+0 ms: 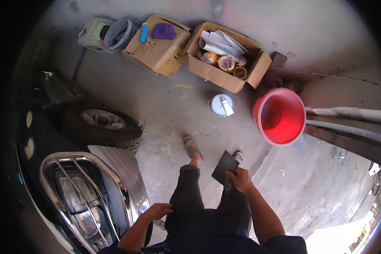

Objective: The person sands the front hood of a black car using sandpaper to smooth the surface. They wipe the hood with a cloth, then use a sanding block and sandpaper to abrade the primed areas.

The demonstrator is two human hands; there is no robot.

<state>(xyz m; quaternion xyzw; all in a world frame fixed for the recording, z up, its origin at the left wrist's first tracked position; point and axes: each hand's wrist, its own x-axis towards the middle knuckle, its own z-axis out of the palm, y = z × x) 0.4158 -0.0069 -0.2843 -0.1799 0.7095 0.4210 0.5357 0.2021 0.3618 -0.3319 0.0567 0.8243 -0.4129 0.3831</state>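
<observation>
My right hand (241,179) grips a dark rectangular sheet of sandpaper (225,167) by its lower right corner, in front of my right leg. The sheet looks flat and hides part of my right foot. Beside my left thigh, my left hand (160,210) hangs loosely with its fingers stretched toward the trouser leg. Nothing shows in it. To its left is a dark vehicle with a chrome guard (51,160) around its headlight (74,190). Pale patches (29,146) mark the bodywork.
A front wheel (102,119) stands left of my feet. Ahead are a lidded can (221,104) with a white tube (227,107), a red tub (301,114), and a cardboard box (216,80) holding tape rolls. Scissors (149,44) and a purple cloth (164,31) lie on another box, near a grey bucket (129,30).
</observation>
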